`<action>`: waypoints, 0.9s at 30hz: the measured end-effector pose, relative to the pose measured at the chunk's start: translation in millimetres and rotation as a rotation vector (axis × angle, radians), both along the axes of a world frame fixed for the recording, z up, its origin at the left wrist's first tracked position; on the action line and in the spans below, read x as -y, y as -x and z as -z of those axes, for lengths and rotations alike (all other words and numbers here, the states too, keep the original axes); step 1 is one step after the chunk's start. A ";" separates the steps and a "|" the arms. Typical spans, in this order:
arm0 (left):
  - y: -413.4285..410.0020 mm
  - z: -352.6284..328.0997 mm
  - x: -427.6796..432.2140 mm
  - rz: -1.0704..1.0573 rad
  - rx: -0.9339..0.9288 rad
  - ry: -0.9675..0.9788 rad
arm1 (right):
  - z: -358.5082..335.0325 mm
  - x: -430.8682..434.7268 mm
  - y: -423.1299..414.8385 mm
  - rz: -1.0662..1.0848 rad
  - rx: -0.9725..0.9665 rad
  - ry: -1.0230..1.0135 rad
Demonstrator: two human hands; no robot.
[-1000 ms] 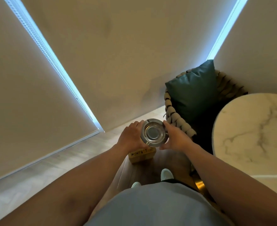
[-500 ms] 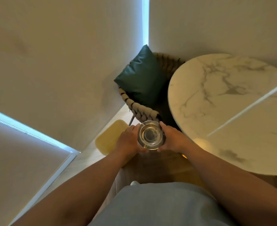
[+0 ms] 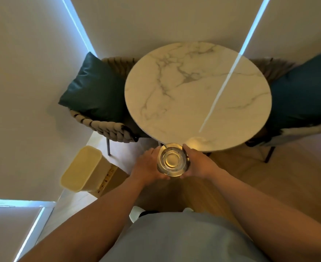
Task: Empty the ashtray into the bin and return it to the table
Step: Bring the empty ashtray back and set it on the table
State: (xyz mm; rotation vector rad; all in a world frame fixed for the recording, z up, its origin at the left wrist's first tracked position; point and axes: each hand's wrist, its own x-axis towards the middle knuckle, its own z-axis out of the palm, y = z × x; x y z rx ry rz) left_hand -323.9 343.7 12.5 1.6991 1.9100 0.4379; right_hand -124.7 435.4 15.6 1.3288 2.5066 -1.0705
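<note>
A round metal ashtray (image 3: 172, 159) is held level between both hands, its shiny bowl facing up with nothing visible inside. My left hand (image 3: 148, 164) grips its left side and my right hand (image 3: 198, 163) grips its right side. The ashtray hovers just in front of the near edge of the round white marble table (image 3: 197, 95). A pale yellow bin (image 3: 85, 169) stands on the floor to the lower left, beside the wall.
A woven chair (image 3: 106, 129) with a dark green cushion (image 3: 95, 89) sits left of the table. Another chair with a blue cushion (image 3: 303, 91) sits on the right. A cardboard box (image 3: 112, 178) lies next to the bin. Wooden floor lies underfoot.
My view has swung right from the wall and bin corner to face the table. Both hands kept hold of the ashtray and carried it up to the table's near edge.
</note>
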 end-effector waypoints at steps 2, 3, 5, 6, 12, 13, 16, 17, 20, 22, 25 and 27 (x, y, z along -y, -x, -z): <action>-22.9 1.1 -3.9 0.037 -0.007 0.015 | 1.5 1.6 -25.3 0.033 -0.010 0.009; -32.7 1.5 -5.1 0.051 -0.013 0.023 | 2.5 2.2 -36.3 0.045 -0.009 0.011; -49.2 2.2 -8.1 0.068 -0.018 0.025 | 4.1 2.7 -54.6 0.064 0.005 0.019; -56.0 2.4 -10.1 0.077 -0.017 0.022 | 4.7 2.7 -62.1 0.075 0.009 0.022; -76.5 2.0 -31.6 0.124 -0.014 0.035 | 7.2 -6.2 -87.3 0.132 -0.020 0.021; -76.4 2.5 -37.8 0.131 -0.015 0.043 | 7.7 -10.4 -88.5 0.140 -0.029 0.020; -74.2 4.9 -54.3 0.159 -0.010 0.069 | 8.9 -22.2 -88.7 0.157 -0.055 0.016; -72.6 6.2 -60.8 0.163 -0.003 0.071 | 9.9 -27.6 -87.7 0.159 -0.056 0.013; -63.7 10.7 -85.4 0.174 0.013 0.074 | 13.4 -49.7 -80.2 0.163 -0.036 0.012; -55.3 14.4 -105.2 0.177 0.026 0.069 | 16.3 -68.8 -72.0 0.166 -0.014 0.014; -41.0 19.5 -138.2 0.174 0.043 0.057 | 20.8 -101.8 -57.6 0.182 0.015 0.021; -29.5 22.4 -163.7 0.173 0.050 0.058 | 23.1 -125.0 -45.9 0.194 0.022 0.024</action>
